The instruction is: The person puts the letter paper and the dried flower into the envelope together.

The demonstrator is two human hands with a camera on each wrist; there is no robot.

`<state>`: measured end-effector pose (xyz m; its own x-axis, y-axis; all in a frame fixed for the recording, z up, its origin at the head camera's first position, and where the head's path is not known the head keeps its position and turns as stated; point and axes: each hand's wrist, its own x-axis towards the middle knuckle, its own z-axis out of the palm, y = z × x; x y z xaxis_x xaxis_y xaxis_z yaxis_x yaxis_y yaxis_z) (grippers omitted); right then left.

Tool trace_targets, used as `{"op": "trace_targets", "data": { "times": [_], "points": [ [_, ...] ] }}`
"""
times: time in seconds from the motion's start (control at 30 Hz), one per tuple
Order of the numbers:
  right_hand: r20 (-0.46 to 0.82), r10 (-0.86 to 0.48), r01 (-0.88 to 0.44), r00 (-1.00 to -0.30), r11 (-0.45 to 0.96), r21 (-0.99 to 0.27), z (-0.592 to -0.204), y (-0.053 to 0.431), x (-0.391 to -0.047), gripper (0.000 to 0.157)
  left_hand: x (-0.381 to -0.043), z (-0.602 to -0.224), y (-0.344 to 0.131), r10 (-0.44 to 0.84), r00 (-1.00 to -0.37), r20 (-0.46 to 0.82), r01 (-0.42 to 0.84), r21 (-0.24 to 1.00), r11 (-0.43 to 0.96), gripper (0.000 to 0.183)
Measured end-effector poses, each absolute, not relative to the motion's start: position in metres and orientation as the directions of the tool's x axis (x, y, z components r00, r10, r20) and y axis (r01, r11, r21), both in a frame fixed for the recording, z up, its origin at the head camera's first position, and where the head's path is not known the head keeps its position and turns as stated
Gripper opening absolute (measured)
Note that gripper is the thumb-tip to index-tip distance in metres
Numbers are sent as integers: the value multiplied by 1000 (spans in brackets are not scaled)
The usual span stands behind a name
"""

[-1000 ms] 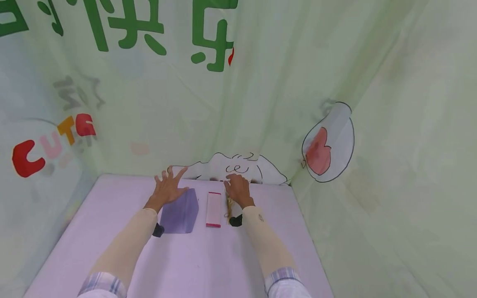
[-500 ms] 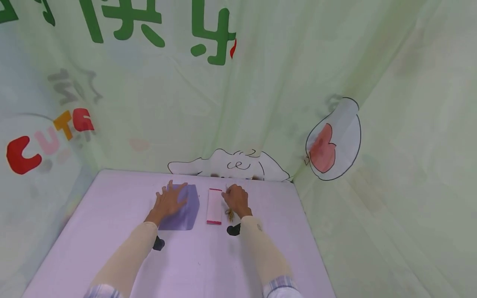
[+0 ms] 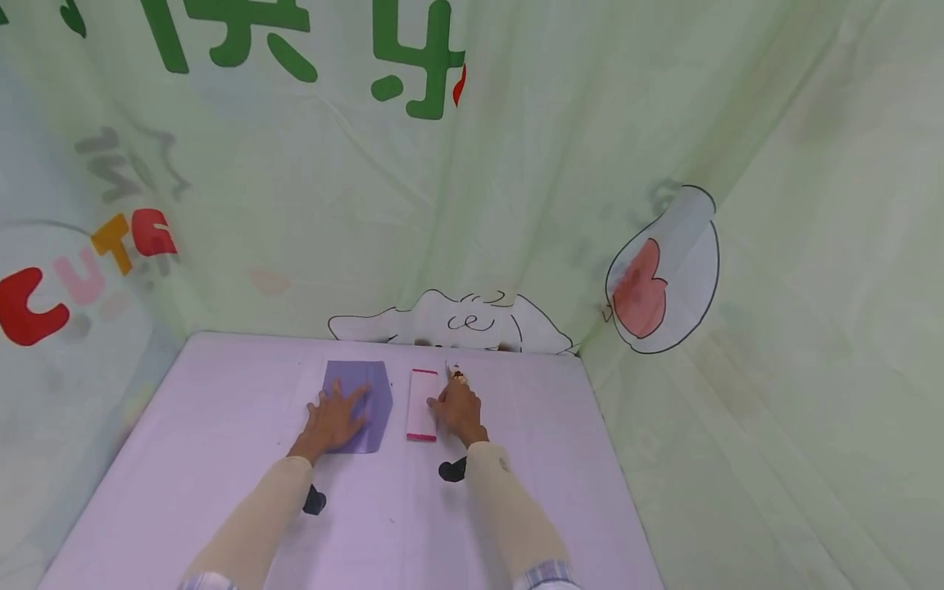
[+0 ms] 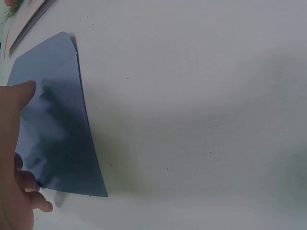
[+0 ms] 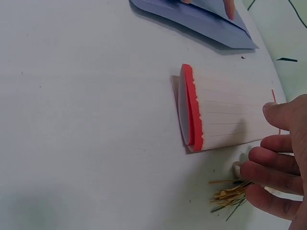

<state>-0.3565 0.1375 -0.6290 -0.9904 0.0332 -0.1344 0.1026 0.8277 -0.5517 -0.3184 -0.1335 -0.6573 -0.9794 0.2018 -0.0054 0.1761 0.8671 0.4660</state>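
Observation:
The left hand [image 3: 332, 419] lies over a blue-purple envelope [image 3: 374, 378] with its fingers spread; the left wrist view shows the thumb and fingers at the envelope's [image 4: 53, 64] surface. To the right is folded lined letter paper [image 5: 225, 108] with red edges, lying flat. My right hand [image 3: 459, 411] hovers at the paper's right edge, thumb over it, fingers loosely bent and gripping nothing. Under and beside those fingers lies a small bunch of dried flowers [image 5: 229, 195], its stems showing in the right wrist view and its rest partly covered by the hand.
A light purple tabletop [image 3: 243, 410] carries these things. Behind it hangs a pale green cloth wall [image 3: 332, 205] with green characters and a drawn animal outline [image 3: 472, 324]. Black wrist cameras [image 3: 313, 501] sit under both forearms. Another cloth wall [image 3: 774, 369] borders the right side.
My right hand has drawn back from the far end of the dried flowers toward me, and its thumb now overlaps the letter paper. The left hand has come lower over the envelope.

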Motion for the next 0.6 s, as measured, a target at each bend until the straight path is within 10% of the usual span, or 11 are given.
{"op": "trace_targets", "data": {
  "times": [0.6],
  "points": [
    [-179,258,314,-950,765,-563,-648,116,-350,52,-313,-669,-133,179,-984,21,167,478,862,58]
  ]
}}
